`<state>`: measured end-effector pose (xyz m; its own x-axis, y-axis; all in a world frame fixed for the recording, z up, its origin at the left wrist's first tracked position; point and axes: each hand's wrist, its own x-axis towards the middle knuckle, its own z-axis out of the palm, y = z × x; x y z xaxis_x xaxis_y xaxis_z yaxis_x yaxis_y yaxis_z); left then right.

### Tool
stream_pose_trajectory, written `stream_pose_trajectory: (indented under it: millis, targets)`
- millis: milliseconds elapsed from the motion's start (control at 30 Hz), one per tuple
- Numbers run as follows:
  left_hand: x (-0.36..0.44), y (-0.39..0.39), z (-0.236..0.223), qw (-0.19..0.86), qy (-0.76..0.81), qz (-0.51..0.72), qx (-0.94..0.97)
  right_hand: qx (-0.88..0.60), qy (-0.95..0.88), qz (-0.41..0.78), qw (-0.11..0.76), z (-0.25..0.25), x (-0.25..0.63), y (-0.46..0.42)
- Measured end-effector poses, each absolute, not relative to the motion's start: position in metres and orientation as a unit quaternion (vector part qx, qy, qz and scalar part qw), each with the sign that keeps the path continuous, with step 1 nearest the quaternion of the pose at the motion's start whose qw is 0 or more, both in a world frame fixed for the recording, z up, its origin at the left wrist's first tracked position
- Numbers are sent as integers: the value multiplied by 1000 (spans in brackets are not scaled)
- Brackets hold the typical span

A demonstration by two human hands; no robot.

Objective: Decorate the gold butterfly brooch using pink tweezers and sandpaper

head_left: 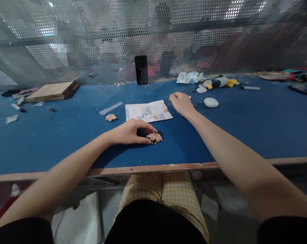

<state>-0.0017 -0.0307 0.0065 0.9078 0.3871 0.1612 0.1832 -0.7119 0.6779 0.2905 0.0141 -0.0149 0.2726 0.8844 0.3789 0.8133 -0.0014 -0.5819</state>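
Between the thumb and fingers of my left hand (pixel 131 132) is a gold-coloured ornament (pixel 155 137) with pale, sparkling petal or wing shapes, held just above the blue tabletop. My right hand (pixel 181 103) is curled past the right end of a printed white paper sheet (pixel 148 112); its fingertips are hidden, so what they pinch, if anything, does not show. A similar gold and pink ornament (pixel 111 117) lies left of the sheet. Behind it is a clear strip with rows of small studs (pixel 111 108).
A black phone (pixel 141 70) leans on the perforated metal screen (pixel 112 44). Wooden boards (pixel 53 91) lie at left. Toward the right are a white mouse-shaped object (pixel 211 102), a crumpled wrapper (pixel 190 77), a plush toy (pixel 221 82) and a white pen (pixel 250 88). The table's worn edge (pixel 153 168) is near my lap.
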Motion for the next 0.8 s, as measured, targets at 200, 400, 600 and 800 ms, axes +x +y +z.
stream_pose_trajectory:
  millis: [200, 400, 600, 800]
  targets:
    - [-1, -29, 9, 350, 158, 141, 913, -702, -604, 49, 373, -15, 290, 14]
    - [-3, -26, 6, 348, 167, 147, 911, -704, -604, 52, 370, -14, 289, 14]
    - [-3, -23, 3, 361, 169, 140, 907, -708, -601, 50, 367, -15, 289, 14]
    - [-4, -22, 3, 362, 165, 133, 908, -710, -602, 48, 363, -14, 289, 13]
